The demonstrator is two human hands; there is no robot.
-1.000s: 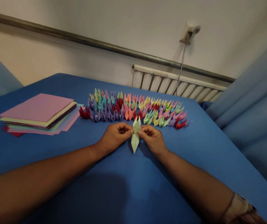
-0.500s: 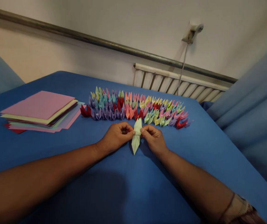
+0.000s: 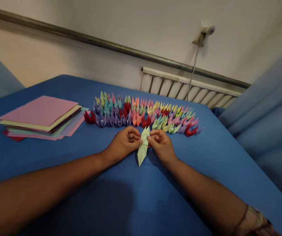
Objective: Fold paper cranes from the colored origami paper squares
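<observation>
A pale green folded paper, long and pointed at its lower end, with two narrow tips at the top, is held between both hands. My left hand pinches its left edge at mid-length with thumb and fingers. On the opposite edge, my right hand grips it the same way, its thumb lying on the front of the paper. Just beyond the hands stand rows of small origami cranes in red, purple, pink, yellow, green and blue. What the fingertips do behind the paper is hidden.
Left of the cranes lies a loose stack of coloured paper sheets, pink on top. Everything rests on a blue-covered table. Behind it are a wall pipe, a radiator and a socket with a cord. A blue curtain hangs at right.
The green folded paper has tilted slightly, its lower point shifting down and left. Its two upper tips look more separate. Both hands keep their pinch in nearly the same place.
</observation>
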